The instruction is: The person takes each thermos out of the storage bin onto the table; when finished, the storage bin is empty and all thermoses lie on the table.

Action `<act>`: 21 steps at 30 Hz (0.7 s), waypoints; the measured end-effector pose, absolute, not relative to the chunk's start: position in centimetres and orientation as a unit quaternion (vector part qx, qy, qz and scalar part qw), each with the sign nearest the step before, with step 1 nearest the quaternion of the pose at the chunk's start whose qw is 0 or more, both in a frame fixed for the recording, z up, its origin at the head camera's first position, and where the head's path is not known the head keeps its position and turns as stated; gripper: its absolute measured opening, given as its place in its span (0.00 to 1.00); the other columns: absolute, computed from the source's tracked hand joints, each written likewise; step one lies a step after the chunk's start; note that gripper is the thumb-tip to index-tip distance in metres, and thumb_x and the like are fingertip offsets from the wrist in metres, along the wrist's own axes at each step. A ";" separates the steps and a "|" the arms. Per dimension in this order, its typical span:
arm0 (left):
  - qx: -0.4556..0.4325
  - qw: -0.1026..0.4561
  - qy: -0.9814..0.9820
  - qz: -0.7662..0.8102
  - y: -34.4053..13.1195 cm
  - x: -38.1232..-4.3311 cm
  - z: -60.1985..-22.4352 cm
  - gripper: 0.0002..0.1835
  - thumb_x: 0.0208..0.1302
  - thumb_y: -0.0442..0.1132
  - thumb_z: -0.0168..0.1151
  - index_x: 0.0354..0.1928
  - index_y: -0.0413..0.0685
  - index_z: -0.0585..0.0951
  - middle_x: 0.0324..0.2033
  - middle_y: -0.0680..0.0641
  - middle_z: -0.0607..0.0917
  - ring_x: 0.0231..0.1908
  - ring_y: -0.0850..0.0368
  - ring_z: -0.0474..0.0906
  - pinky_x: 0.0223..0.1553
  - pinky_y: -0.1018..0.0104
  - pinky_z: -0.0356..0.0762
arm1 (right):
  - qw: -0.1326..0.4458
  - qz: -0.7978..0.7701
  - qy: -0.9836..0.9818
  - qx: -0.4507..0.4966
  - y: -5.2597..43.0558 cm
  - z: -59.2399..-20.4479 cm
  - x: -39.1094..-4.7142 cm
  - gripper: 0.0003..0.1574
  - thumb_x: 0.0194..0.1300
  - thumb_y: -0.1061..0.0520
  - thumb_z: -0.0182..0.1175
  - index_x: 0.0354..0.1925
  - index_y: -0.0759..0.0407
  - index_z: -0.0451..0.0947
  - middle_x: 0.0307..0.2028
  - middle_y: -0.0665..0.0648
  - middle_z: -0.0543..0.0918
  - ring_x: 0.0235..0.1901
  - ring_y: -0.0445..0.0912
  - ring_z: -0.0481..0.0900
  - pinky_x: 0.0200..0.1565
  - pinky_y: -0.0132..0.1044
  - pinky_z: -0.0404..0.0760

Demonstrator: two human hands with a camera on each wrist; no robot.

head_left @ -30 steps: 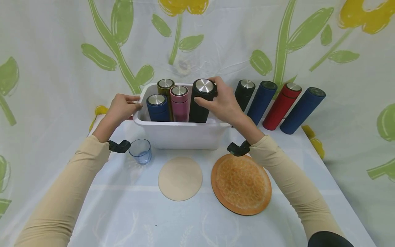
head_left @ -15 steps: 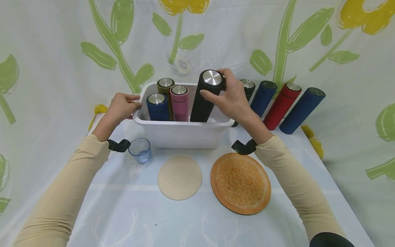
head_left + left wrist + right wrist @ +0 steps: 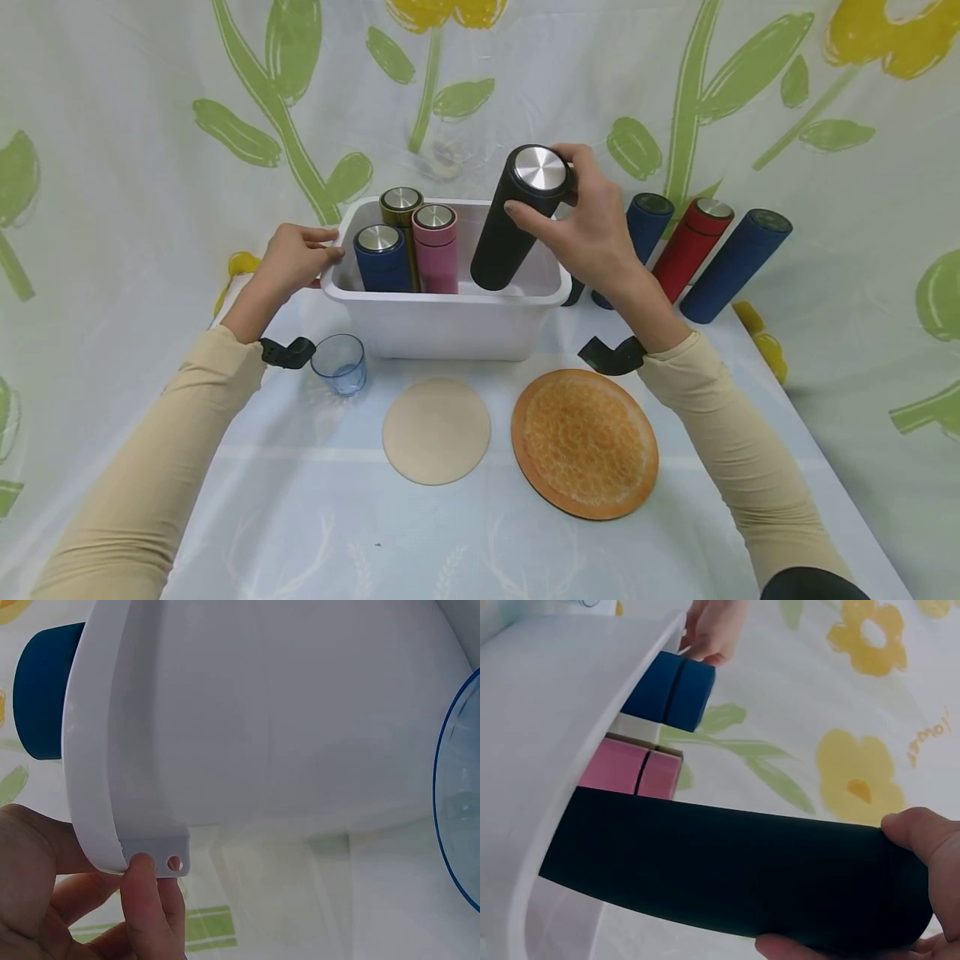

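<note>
My right hand (image 3: 592,225) grips a large black thermos (image 3: 504,237) with a silver lid near its top. The thermos tilts, its lid leaning right and its lower end over the inside of the white plastic bin (image 3: 442,329). In the right wrist view the black thermos (image 3: 720,866) lies between thumb and fingers, its lower end by the rim. My left hand (image 3: 288,265) pinches the bin's left end; in the left wrist view thumb and fingers hold a small tab (image 3: 156,855) under the rim. Inside stand a blue thermos (image 3: 384,265), a pink thermos (image 3: 436,254) and a gold-brown thermos (image 3: 401,204).
Right of the bin stand a blue bottle (image 3: 647,221), a red bottle (image 3: 690,246) and another blue bottle (image 3: 738,262); a dark one is mostly hidden behind my hand. In front lie a glass (image 3: 341,367), a beige disc (image 3: 437,432) and a round brown mat (image 3: 585,446).
My right hand has lifted the black thermos up and to the right, and it has tilted from nearly upright. The left hand has stayed at the bin's left end.
</note>
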State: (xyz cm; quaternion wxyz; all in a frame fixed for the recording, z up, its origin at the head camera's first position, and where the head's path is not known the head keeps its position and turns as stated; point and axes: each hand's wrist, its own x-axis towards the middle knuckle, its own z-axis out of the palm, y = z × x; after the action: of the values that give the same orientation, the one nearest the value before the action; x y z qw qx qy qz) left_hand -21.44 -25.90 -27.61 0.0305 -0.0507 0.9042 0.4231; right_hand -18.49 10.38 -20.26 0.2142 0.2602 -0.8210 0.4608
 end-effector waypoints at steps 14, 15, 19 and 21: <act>-0.044 0.035 0.903 0.426 -26.0 -21.5 -27.6 0.28 0.74 0.41 0.57 0.71 0.38 0.68 0.61 0.28 0.74 0.50 0.38 0.75 0.31 0.71 0.82 | 0.276 0.470 -0.805 0.236 11.8 -17.7 -16.6 0.37 0.56 0.58 0.74 0.60 0.64 0.70 0.50 0.56 0.81 0.46 0.43 0.80 0.51 0.31 0.79; -0.044 0.034 0.903 0.426 -26.0 -21.5 -27.6 0.28 0.74 0.41 0.57 0.71 0.38 0.68 0.60 0.29 0.74 0.49 0.38 0.76 0.31 0.72 0.82 | 0.279 0.470 -0.804 0.234 12.0 -17.6 -16.5 0.37 0.56 0.58 0.74 0.60 0.64 0.70 0.50 0.56 0.81 0.47 0.43 0.80 0.51 0.31 0.78; -0.043 0.031 0.904 0.424 -26.1 -21.4 -27.6 0.28 0.74 0.40 0.57 0.71 0.38 0.68 0.60 0.29 0.74 0.50 0.37 0.76 0.31 0.71 0.83 | 0.298 0.457 -0.804 0.235 12.6 -17.1 -16.3 0.36 0.57 0.59 0.73 0.61 0.64 0.70 0.51 0.56 0.82 0.49 0.43 0.81 0.54 0.31 0.79; -0.043 0.031 0.904 0.424 -26.1 -21.3 -27.7 0.28 0.74 0.40 0.57 0.71 0.38 0.68 0.60 0.29 0.74 0.50 0.37 0.76 0.31 0.71 0.83 | 0.307 0.451 -0.806 0.228 13.0 -17.0 -16.2 0.36 0.57 0.58 0.73 0.61 0.63 0.71 0.51 0.57 0.83 0.50 0.43 0.82 0.54 0.32 0.79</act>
State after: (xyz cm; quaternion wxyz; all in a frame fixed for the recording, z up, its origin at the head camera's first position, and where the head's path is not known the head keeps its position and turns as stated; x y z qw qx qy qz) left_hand -21.34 -26.05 -27.66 0.0313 -0.0433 0.9042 0.4238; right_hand -16.17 12.96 -16.97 0.3068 0.2282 -0.8062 0.4514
